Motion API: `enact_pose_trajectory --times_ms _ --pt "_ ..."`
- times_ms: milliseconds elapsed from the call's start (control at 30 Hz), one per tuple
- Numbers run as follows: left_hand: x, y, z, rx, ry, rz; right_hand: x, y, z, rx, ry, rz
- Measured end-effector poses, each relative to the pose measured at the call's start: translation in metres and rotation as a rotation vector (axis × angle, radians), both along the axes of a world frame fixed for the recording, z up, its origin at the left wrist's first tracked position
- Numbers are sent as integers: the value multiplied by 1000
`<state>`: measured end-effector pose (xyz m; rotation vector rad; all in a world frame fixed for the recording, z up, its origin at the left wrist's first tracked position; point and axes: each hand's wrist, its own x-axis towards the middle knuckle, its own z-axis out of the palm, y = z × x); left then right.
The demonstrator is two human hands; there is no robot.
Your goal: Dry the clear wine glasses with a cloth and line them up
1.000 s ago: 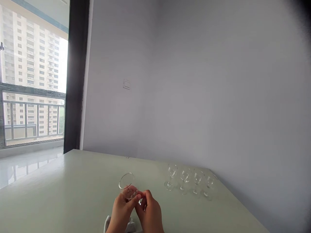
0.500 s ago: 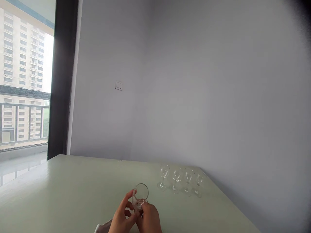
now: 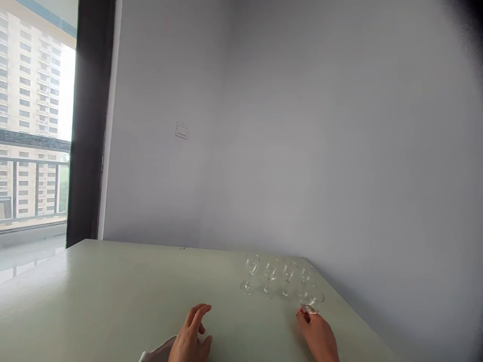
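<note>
Pale grey cloth (image 3: 160, 350) is seen at the lower edge, partly covered by the left wrist; whether it is laid on the table or hung over its edge cannot be told. By the left hand (image 3: 190, 336) nothing is held: its fingers are loosely bent and the thumb is set apart from them, over the near part of the table (image 3: 124, 296). Well to the right, a clear drinking glass (image 3: 313, 300) is gripped low down by the right hand (image 3: 318, 334), with the fingers closed around it. Its lower part is hidden by them, so whether the tabletop is touched by it cannot be told.

Just beyond, four clear stemmed glasses are stood upright in a row: a first glass (image 3: 252, 266) at the left, then a second glass (image 3: 270, 271), a third glass (image 3: 289, 273) and a fourth glass (image 3: 306, 275), whose foot is overlapped by the gripped one. Judged from this arrangement, four are already placed, while the fifth, held near the row's right end, is not yet let go.

Behind the table, a light switch (image 3: 181, 130) is mounted on the grey wall (image 3: 302, 125). Farthest off, past a dark frame (image 3: 90, 120), a railing (image 3: 36, 188) and an apartment building (image 3: 30, 75) are seen.
</note>
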<state>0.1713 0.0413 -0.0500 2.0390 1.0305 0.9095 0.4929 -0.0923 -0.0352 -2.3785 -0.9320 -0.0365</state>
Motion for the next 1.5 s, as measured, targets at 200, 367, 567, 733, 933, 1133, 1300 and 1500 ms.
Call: enact_pose_trajectory --times_ms 200,367,567,733,933,1133,1300,1500 --pt "1 2 -2 19 8 2 60 -14 8 -27 71 -163" --pt "0 5 -2 20 43 15 82 -8 7 -40 135 -209" --pt "0 7 -4 12 76 -3 92 0 7 -35 163 -239" --pt "1 8 -7 13 52 -7 102 5 5 -19 136 -236" --pt "1 9 -8 20 72 -35 103 1 -1 55 154 -207" --pt "1 5 -3 27 82 -29 88 -27 -4 157 165 -290" --pt "-6 3 15 13 85 -2 41 -22 4 273 160 -185" --pt "-29 9 51 142 538 -110 -94 19 4 196 116 549"
